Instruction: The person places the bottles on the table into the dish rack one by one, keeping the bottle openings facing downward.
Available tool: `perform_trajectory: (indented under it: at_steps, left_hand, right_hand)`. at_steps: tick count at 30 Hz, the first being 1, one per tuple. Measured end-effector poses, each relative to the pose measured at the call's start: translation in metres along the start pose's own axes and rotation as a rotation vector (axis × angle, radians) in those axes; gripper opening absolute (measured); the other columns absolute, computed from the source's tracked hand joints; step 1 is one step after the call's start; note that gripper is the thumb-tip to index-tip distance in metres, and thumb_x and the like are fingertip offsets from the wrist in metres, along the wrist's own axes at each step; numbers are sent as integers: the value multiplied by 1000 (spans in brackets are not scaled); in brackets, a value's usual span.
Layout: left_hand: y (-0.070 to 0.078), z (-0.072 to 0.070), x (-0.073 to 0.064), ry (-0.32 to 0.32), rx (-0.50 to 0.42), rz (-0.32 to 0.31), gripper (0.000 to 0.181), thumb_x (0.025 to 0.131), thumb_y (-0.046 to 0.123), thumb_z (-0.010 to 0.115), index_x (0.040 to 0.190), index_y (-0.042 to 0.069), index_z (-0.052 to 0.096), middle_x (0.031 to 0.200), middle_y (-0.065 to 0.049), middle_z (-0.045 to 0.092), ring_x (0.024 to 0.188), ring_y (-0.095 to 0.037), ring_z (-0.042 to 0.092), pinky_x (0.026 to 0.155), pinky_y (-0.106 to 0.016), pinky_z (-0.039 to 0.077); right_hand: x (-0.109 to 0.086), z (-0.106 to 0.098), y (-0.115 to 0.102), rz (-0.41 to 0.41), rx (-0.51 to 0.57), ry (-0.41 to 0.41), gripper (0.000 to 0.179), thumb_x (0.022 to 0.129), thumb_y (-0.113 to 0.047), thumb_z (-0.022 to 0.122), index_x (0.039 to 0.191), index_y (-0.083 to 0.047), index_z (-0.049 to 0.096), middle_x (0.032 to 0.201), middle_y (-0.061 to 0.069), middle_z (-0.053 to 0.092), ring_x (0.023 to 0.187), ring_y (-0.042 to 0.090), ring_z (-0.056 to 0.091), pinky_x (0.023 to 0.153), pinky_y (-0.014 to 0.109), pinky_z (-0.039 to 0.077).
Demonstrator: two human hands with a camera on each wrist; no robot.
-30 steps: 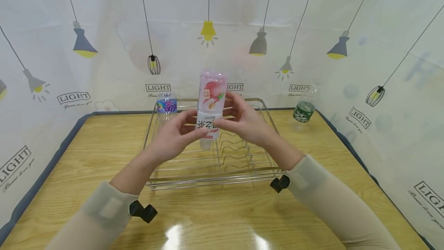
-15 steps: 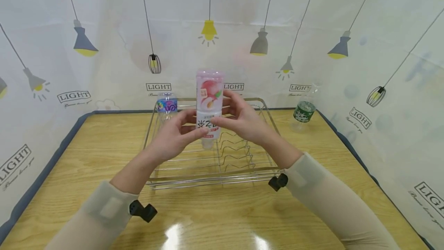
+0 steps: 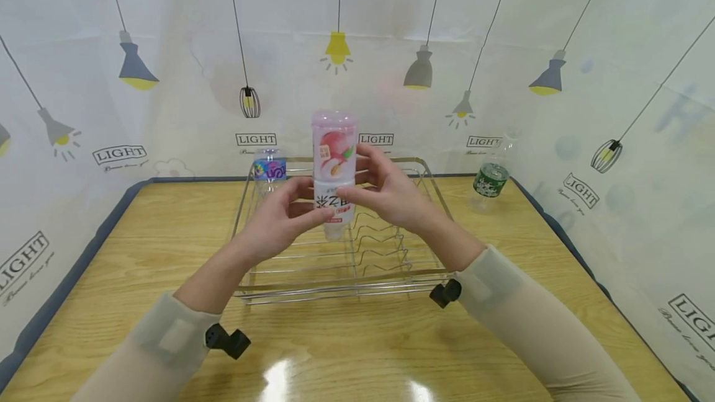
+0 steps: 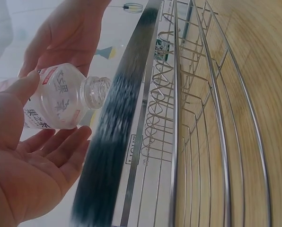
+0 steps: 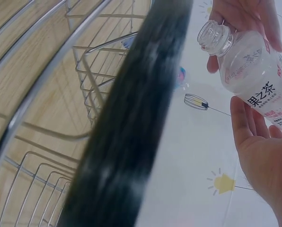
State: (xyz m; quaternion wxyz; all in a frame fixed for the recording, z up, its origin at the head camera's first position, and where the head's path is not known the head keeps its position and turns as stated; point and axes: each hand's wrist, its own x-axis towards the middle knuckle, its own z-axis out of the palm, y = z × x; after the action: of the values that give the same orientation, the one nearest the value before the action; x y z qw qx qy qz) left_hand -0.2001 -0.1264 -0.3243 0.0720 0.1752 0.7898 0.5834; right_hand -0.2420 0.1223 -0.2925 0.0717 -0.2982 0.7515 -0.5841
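Observation:
An uncapped clear plastic drink bottle (image 3: 335,160) with a pink, peach-printed label is upside down over the wire dish rack (image 3: 357,279). My left hand (image 3: 276,219) grips it from the left, near its lower half, thumb in front. From the right, my right hand (image 3: 393,194) grips the same bottle, its thumb across the lower label. In the left wrist view the bare threaded neck (image 4: 97,92) points toward the rack. Both wrist views show fingers on each side of the bottle; its far side is hidden.
A clear bottle with a blue-purple label (image 3: 270,170) is at the rack's back left corner. At the back right of the wooden table (image 3: 139,247), a green-labelled clear bottle (image 3: 490,180) stands upright beside the rack. A lamp-printed curtain (image 3: 368,5) surrounds the table.
The bottle has shifted slightly left and straightened from a small tilt. Both hands have kept hold of it, and the right hand has drifted slightly left with it.

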Motion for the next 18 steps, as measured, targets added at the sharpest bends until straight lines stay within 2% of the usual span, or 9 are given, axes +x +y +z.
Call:
perform_trajectory:
  at_steps: [5, 10, 13, 16, 18]
  left_hand:
    - [-2, -12, -10, 16, 45, 18, 66, 104, 41, 79, 160, 20, 51, 151, -9, 63, 138, -36, 67, 110, -54, 59]
    - [-6, -30, -29, 35, 108, 15, 66, 107, 38, 75, 163, 17, 48, 151, -10, 63, 139, -34, 65, 111, -52, 58]
    - [-9, -41, -42, 51, 139, 15, 63, 108, 37, 73, 164, 20, 48, 150, -8, 64, 137, -31, 67, 107, -42, 60]
    - [-12, -51, -55, 84, 187, 27, 59, 109, 36, 72, 162, 24, 51, 147, -6, 67, 132, -24, 69, 101, -28, 60]
    - [-16, -57, -64, 114, 229, 47, 55, 109, 33, 72, 160, 22, 54, 144, -6, 69, 126, -17, 70, 98, -22, 58]
  right_hand:
    - [3, -1, -4, -16, 7, 11, 72, 103, -10, 77, 165, -15, 40, 141, 15, 63, 124, 31, 66, 105, 40, 60]
    - [5, -5, -6, -18, 10, 26, 71, 103, -12, 76, 164, -16, 41, 141, 15, 63, 128, 39, 64, 104, 41, 60]
    - [6, -6, -6, -15, 16, 23, 69, 104, -13, 76, 164, -17, 41, 142, 14, 62, 130, 42, 62, 104, 42, 60]
    - [8, -7, -6, -12, 23, 23, 71, 104, -13, 76, 164, -17, 40, 143, 14, 61, 128, 38, 62, 104, 41, 60]
    - [9, -7, -6, -10, 30, 27, 72, 103, -12, 75, 165, -17, 39, 143, 16, 60, 127, 36, 62, 103, 40, 60]
